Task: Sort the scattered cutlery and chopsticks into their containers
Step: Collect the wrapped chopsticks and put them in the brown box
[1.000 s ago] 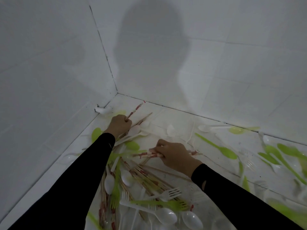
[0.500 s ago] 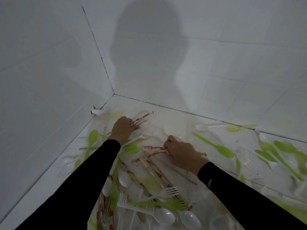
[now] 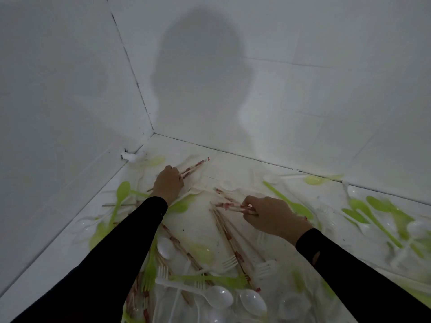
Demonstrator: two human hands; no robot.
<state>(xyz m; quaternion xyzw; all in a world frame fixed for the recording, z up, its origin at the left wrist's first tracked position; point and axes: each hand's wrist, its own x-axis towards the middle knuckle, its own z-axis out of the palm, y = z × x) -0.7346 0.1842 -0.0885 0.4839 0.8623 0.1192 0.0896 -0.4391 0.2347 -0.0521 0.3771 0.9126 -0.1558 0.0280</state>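
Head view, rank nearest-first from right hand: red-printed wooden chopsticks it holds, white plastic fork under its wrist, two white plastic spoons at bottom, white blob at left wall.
1. Red-printed wooden chopsticks: held in right hand.
2. White plastic fork: just below wrist.
3. Two white plastic spoons: bottom centre.
4. White blob: far left, wall base.

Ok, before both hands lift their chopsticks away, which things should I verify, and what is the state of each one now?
1. The left hand grips the left bundle: ok.
2. The right hand pinches the right bundle: ok.
3. Both bundles hold chopsticks only: cannot tell, blurred.
4. The chopstick container is in view: not ok, none visible.
5. The loose chopsticks are all gathered: not ok, several lie scattered.
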